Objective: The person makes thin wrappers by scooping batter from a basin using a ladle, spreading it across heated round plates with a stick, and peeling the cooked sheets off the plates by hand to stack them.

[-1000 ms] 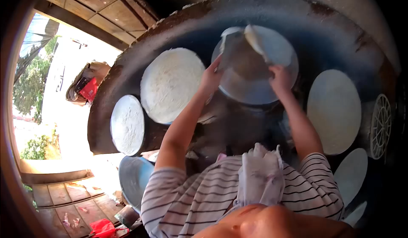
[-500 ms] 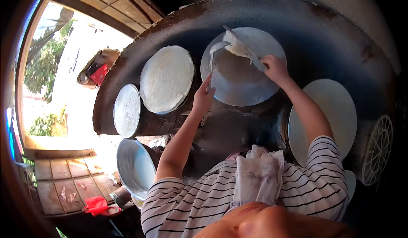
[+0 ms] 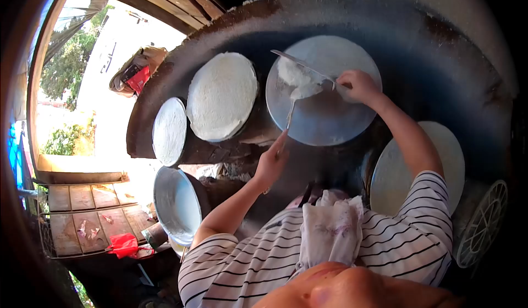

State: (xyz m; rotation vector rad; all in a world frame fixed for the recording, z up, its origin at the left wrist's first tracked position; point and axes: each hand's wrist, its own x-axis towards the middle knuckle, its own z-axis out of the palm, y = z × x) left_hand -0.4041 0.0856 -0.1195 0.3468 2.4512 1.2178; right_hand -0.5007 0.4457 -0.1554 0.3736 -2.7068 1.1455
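My left hand (image 3: 272,162) is closed round the handle of a small scoop (image 3: 303,92), whose whitish head rests over the round griddle (image 3: 330,124). In my right hand (image 3: 357,85) is the end of a long flat blade (image 3: 302,63), held slanting across the griddle toward the upper left. White batter (image 3: 291,72) lies on the griddle beneath the blade, close to the scoop. To the left, a thin white flatbread (image 3: 223,96) covers a second griddle, and a smaller white round (image 3: 169,131) lies beyond it.
At lower left stands a metal pot (image 3: 184,206) with pale liquid. Another round plate (image 3: 434,159) is partly behind my right arm, near a spoked wheel-like rack (image 3: 482,224). A dark curved wall (image 3: 264,14) rises behind the griddles. A red bag (image 3: 124,245) lies on tiles.
The scoop has dropped from upright near the griddle's left edge to below the batter, and my left hand is lower. The blade now lies flatter, pointing left. The whole view has shifted.
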